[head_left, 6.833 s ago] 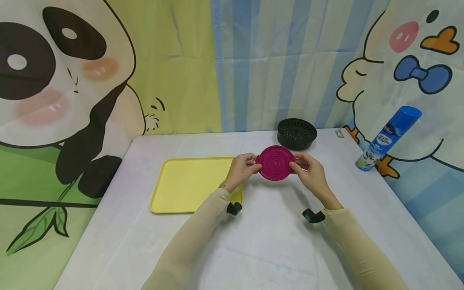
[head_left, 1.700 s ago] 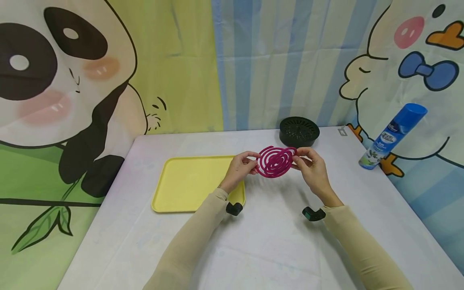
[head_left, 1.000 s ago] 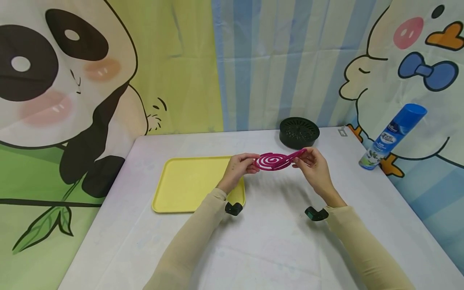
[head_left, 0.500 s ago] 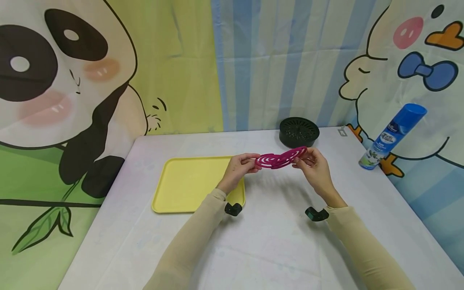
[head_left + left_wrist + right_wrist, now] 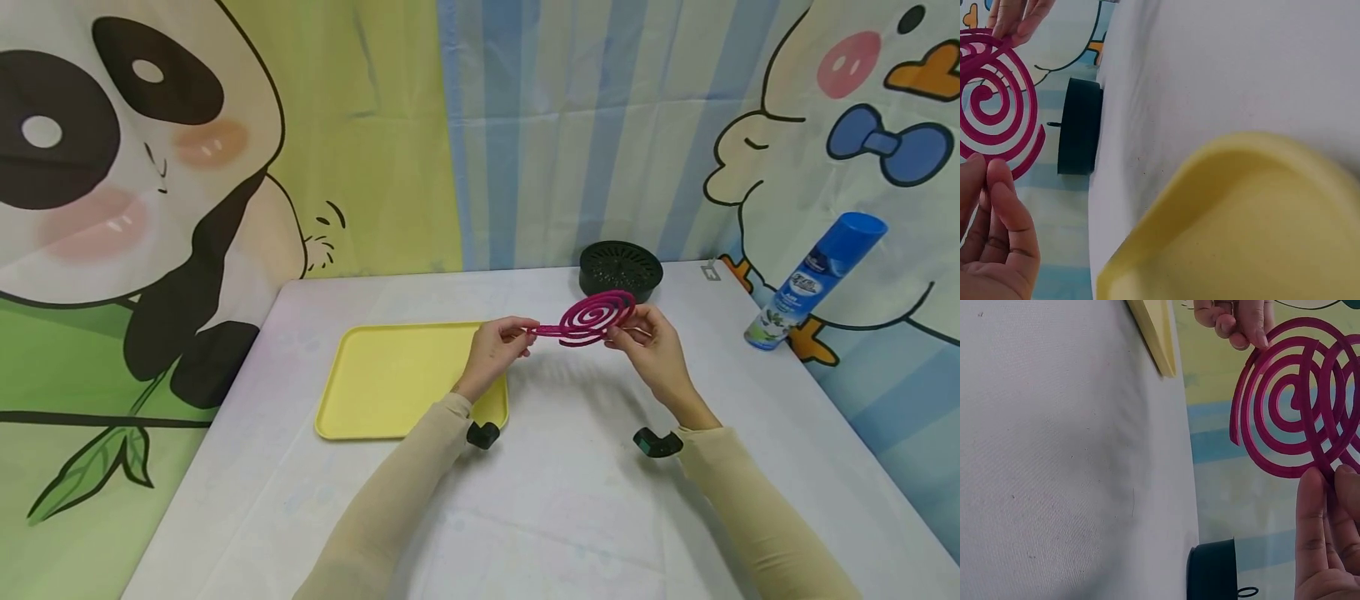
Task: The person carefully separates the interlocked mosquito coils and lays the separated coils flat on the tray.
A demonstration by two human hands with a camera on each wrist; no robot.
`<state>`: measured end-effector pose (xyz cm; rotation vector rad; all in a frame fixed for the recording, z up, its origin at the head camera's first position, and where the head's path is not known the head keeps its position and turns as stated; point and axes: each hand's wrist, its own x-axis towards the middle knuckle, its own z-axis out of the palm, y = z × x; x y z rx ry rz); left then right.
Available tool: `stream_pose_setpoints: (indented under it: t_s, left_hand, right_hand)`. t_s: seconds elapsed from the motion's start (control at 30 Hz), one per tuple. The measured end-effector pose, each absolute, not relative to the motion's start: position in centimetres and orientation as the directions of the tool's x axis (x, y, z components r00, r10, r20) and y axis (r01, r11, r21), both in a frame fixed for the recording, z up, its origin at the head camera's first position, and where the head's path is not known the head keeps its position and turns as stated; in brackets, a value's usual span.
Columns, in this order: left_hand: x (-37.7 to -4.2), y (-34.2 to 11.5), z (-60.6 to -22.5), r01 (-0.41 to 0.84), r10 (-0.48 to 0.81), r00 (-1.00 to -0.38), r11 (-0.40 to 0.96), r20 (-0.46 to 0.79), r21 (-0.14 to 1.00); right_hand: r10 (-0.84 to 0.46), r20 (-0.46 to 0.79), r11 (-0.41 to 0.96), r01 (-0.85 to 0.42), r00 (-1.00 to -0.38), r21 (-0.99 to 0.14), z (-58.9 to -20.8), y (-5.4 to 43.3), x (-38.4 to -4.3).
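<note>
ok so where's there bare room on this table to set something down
Widest: the white table between the forearms. Also bare: left of the yellow tray, and between right hand and spray can. Crowded: where the left hand and right hand hold the pink coils in front of the black container.

left sleeve [image 5: 393, 504]: long, plain beige | right sleeve [image 5: 757, 512]: beige, lightly creased | wrist blocks [image 5: 483, 435]: small, black, angular

Can't tell room type; cloth-walled corner: white-covered bench [image 5: 562, 508], panda cloth [image 5: 150, 158] left, striped cloth [image 5: 577, 142] far, bird cloth [image 5: 832, 192] right.
</note>
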<state>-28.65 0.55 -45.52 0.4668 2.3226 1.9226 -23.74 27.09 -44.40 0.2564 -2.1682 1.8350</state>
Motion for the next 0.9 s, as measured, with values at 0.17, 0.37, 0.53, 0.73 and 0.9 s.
stream_pose_setpoints:
  t_s: [0.17, 0.37, 0.53, 0.73, 0.9]
  left_hand:
    - [-28.58, 0.64, -45.77, 0.282, 0.251, -0.944, 0.275, 0.214, 0.919]
    - [-28.5, 0.77, -45.96, 0.32, 0.222, -0.941, 0.332, 0.256, 0.887]
    - [-28.46, 0.73, -45.91, 0.296, 0.222, -0.947, 0.325, 0.232, 0.898]
    - [-28.4, 0.62, -45.78, 0.279, 0.255, -0.944, 0.282, 0.208, 0.918]
    - [-28.42, 0.44, -45.78, 0.272, 0.282, -0.938, 0.239, 0.201, 0.932]
  right_hand:
    - [0.046, 0.339, 0.212, -0.322, -0.94, -0.923, -44.4, 27.21, -23.63]
    - [0.074, 0.359, 0.243, -0.333, -0.93, -0.911, -44.41, 27.38, -23.67]
    - [0.12, 0.367, 0.239, -0.332, -0.922, -0.912, -44.3, 27.42, -23.79]
    - [0.121, 0.355, 0.126, -0.34, -0.927, -0.932, -44.2, 27.57, -23.91]
    - [0.121, 0.346, 0.06, -0.341, -0.93, -0.938, -43.99, 27.52, -23.73]
